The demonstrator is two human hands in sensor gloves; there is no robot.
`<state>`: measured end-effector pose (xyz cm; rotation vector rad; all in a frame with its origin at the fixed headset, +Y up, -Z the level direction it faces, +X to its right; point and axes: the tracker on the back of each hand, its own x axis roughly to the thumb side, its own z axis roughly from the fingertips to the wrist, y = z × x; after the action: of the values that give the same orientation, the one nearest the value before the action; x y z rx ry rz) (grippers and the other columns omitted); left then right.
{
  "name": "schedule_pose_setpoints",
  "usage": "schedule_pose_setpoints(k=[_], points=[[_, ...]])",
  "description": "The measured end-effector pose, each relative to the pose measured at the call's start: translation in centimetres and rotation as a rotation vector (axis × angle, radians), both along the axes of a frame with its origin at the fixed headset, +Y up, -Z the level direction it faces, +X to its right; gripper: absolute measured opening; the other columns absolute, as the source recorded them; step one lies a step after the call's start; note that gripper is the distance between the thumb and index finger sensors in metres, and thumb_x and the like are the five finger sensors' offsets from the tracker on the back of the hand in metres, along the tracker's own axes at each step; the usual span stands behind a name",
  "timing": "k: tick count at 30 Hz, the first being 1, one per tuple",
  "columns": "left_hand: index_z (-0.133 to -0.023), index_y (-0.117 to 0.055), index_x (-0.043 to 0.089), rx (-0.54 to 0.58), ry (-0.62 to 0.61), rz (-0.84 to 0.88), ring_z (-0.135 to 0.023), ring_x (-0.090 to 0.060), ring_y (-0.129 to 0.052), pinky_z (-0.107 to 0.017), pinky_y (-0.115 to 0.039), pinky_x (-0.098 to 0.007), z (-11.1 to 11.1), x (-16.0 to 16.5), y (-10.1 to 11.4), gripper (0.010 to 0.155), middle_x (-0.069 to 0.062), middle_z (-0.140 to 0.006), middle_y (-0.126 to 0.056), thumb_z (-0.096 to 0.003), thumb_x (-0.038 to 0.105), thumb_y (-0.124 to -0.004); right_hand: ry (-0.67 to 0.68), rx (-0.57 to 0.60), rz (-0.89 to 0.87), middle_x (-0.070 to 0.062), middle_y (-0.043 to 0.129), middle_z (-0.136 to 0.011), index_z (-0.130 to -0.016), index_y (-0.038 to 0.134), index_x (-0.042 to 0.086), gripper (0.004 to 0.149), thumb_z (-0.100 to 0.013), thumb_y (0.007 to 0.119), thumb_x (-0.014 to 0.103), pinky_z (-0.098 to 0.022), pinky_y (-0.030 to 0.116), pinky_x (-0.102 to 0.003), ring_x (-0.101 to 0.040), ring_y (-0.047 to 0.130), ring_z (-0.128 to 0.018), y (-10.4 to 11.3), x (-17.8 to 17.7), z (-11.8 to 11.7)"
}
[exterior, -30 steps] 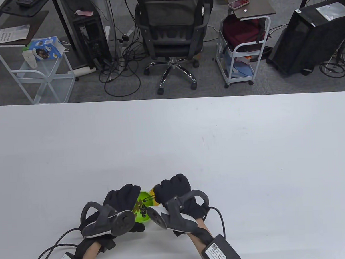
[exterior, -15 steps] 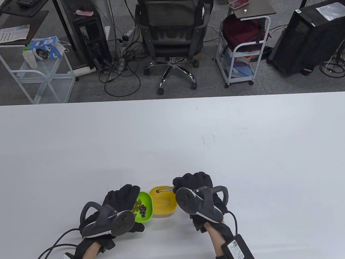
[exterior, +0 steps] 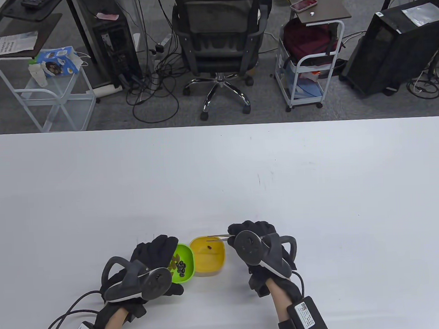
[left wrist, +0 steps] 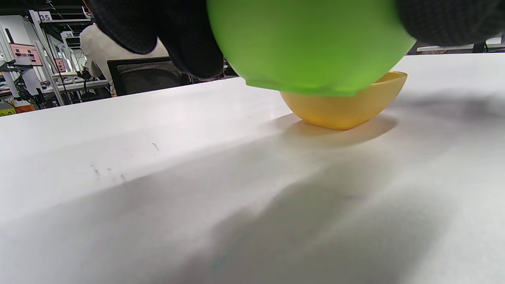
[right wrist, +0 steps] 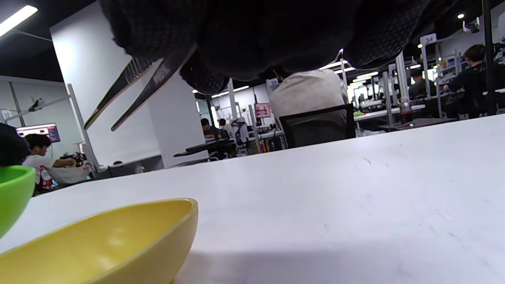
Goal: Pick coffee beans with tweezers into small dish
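A green dish (exterior: 184, 265) with several dark coffee beans (exterior: 180, 266) is tilted, lifted off the table and gripped by my left hand (exterior: 156, 252); its underside fills the left wrist view (left wrist: 307, 43). A yellow dish (exterior: 208, 257) stands beside it on the table, with one bean (exterior: 209, 247) inside; it also shows in the left wrist view (left wrist: 343, 108) and the right wrist view (right wrist: 102, 244). My right hand (exterior: 253, 234) holds metal tweezers (exterior: 218, 238) over the yellow dish's far rim. In the right wrist view the tweezers (right wrist: 130, 92) have parted tips with nothing between them.
The white table (exterior: 278, 176) stretches wide to the far edge. Beyond it stand an office chair (exterior: 218, 44), a white cart (exterior: 45, 92) at the left and another cart (exterior: 307, 62) at the right.
My right hand moved right from over the green dish to beside the yellow dish, carrying the tweezers. One bean now lies in the yellow dish. The left hand stayed still.
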<state>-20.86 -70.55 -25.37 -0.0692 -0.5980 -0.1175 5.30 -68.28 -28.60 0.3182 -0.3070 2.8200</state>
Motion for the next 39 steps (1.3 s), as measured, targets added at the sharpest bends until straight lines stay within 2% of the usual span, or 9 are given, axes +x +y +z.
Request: schedule_pose_setpoints(k=[6, 19, 29, 39], points=[[-0.119, -0.046, -0.001, 0.003, 0.000, -0.005, -0.096, -0.044, -0.087, -0.074, -0.070, -0.068, 0.0, 0.0, 0.0, 0.115, -0.030, -0.120, -0.061, -0.0342, 0.072, -0.071, 0.057, 0.081, 0.005, 0.008, 0.089, -0.060, -0.082, 0.082, 0.025, 0.046, -0.040, 0.072, 0.042, -0.070, 0.070, -0.056, -0.018, 0.092, -0.046, 0.7, -1.2, 0.9], [-0.119, -0.047, -0.001, 0.003, -0.002, -0.016, -0.096, -0.044, -0.087, -0.074, -0.070, -0.067, 0.1, 0.2, 0.0, 0.114, -0.030, -0.120, -0.061, -0.0341, 0.072, -0.070, 0.140, 0.141, 0.062, 0.008, 0.089, -0.060, -0.081, 0.083, 0.025, 0.046, -0.040, 0.072, 0.042, -0.070, 0.071, -0.056, -0.018, 0.093, -0.045, 1.1, -3.4, 2.1], [-0.119, -0.047, -0.001, 0.000, -0.002, -0.020, -0.096, -0.044, -0.087, -0.074, -0.070, -0.067, 0.1, 0.3, 0.0, 0.115, -0.030, -0.120, -0.061, -0.0339, 0.072, -0.070, 0.227, 0.185, 0.227, 0.009, 0.090, -0.060, -0.081, 0.083, 0.026, 0.046, -0.039, 0.073, 0.042, -0.070, 0.071, -0.056, -0.017, 0.093, -0.045, 0.4, -6.4, 3.3], [-0.119, -0.047, 0.000, 0.000, -0.002, -0.023, -0.096, -0.044, -0.087, -0.074, -0.070, -0.067, 0.1, 0.3, 0.0, 0.114, -0.030, -0.120, -0.061, -0.0339, 0.072, -0.070, 0.250, 0.219, 0.364, 0.009, 0.090, -0.060, -0.080, 0.083, 0.027, 0.045, -0.039, 0.073, 0.042, -0.070, 0.071, -0.056, -0.017, 0.093, -0.045, -0.4, -7.8, 3.6]])
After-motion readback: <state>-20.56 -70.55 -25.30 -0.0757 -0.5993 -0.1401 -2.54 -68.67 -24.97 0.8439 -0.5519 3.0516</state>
